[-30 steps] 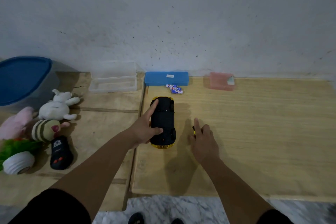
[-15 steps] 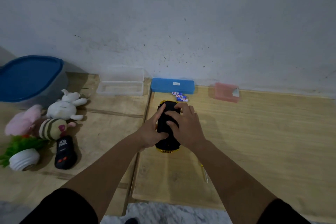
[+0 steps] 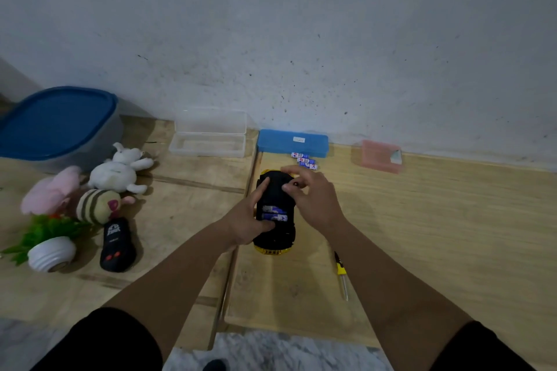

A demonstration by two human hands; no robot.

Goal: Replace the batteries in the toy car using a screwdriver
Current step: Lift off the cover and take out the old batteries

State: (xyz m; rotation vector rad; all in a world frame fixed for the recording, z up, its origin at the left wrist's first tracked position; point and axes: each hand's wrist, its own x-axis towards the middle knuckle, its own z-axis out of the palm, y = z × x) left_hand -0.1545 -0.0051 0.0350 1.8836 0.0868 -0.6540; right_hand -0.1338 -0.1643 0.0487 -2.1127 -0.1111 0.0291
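At tabletop centre, your left hand [image 3: 244,224] clamps the upturned toy car [image 3: 274,214], batteries [image 3: 273,213] exposed; your right hand [image 3: 313,196] pinches something small above it. Loosen either hold and parts may roll away.

Plush toys [image 3: 99,190], black remote [image 3: 117,245], blue-lidded tub [image 3: 57,123] and clear box [image 3: 209,137] sit left.

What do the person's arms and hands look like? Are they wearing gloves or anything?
No gloves. The left hand and right hand are bare, with no rings or watch showing. The forearms are bare too. Near the bottom edge, black cloth covers each side, maybe short sleeves.
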